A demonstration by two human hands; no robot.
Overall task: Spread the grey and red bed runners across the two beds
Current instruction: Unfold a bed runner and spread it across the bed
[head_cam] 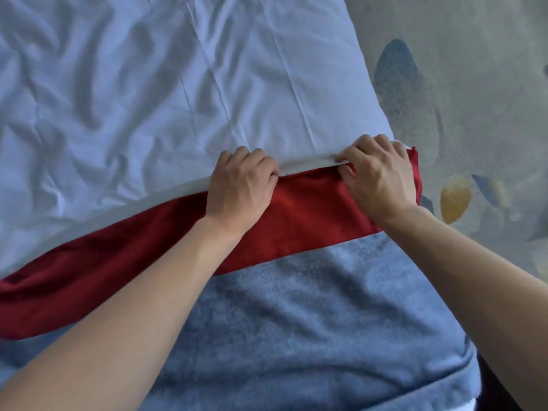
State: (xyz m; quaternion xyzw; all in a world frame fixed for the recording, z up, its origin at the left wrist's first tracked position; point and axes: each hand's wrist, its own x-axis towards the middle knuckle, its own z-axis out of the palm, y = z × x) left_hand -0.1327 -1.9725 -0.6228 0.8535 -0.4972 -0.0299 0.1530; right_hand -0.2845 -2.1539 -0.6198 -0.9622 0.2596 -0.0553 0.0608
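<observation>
A bed runner lies across the white bed (148,84). Its red band (308,212) runs from the lower left to the bed's right edge, and its grey plush part (296,315) fills the near side. A pale hem (308,161) borders the far side of the red band. My left hand (241,188) grips the far edge of the red band with curled fingers. My right hand (379,176) pinches the same edge near the right end of the bed. Both forearms reach over the grey part.
The white sheet is creased across the far left. To the right of the bed is a grey patterned carpet (474,99) with blue and yellow shapes. A dark strip shows at the lower right corner below the runner.
</observation>
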